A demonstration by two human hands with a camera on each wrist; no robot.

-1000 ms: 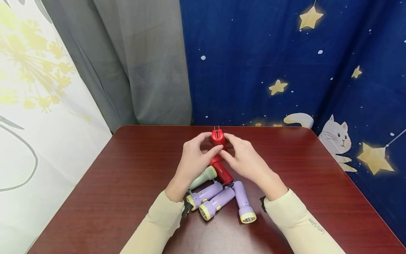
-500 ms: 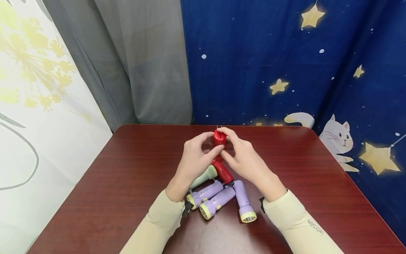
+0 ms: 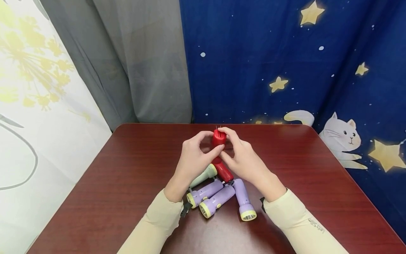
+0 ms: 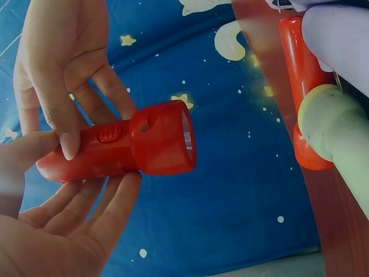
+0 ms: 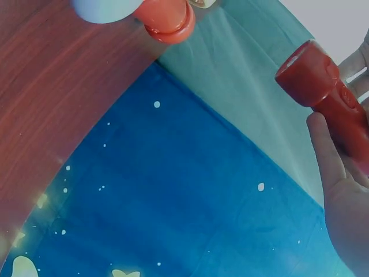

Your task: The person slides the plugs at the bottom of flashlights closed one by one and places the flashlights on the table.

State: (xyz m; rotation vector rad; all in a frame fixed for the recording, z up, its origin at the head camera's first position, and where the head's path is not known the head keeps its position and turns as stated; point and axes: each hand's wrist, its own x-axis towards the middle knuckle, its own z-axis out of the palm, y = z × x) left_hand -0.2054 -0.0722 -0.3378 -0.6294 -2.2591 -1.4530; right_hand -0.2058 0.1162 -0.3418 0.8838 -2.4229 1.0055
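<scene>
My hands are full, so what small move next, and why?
Perhaps fold the metal prongs in with your right hand: they stick out of the held red flashlight close to that hand, and the left hand helps grip it.

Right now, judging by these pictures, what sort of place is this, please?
Probably a makeshift indoor work corner: a reddish-brown table with flashlights on it stands before a grey curtain and a blue curtain patterned with stars and a cat.
</scene>
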